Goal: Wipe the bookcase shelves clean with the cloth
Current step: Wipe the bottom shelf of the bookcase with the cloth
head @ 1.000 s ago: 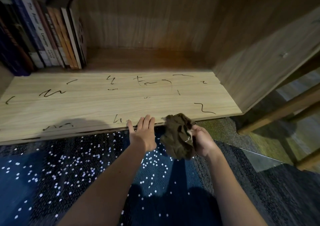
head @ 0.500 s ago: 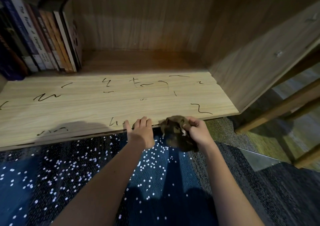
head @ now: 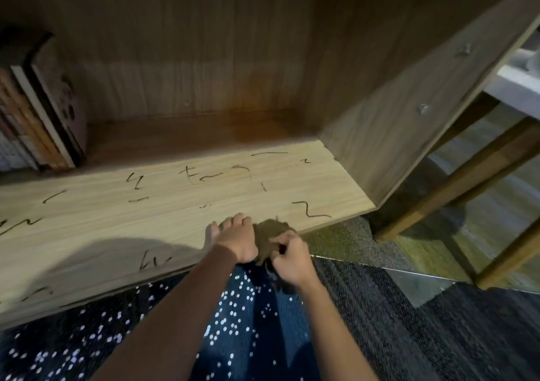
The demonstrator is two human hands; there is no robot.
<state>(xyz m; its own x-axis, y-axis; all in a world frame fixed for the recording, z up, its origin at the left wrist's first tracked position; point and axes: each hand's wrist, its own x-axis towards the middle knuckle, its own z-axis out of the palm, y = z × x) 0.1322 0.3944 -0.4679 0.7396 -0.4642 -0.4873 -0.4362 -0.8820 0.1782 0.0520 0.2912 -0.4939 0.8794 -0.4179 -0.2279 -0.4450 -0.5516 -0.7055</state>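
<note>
Barely begun: right grip (head: 292, 261) pinches cloth (head: 269, 233) on shelf (head: 175, 223) edge, left grip (head: 236, 242) flat, empty; next, scrub scribbles (head: 309, 212).

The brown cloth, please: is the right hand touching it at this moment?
Touching. The head view shows the right hand curled into the brown cloth, pinching its bunched folds with no gap.

We're seeing two bare forearms (head: 181, 307), uncovered from the frame edge up to the left hand (head: 236, 242) and right hand (head: 292, 259). Under them we're reading dark blue fabric (head: 239, 337) speckled with small white dots, folding like clothing over the lap; can't confirm.
</note>
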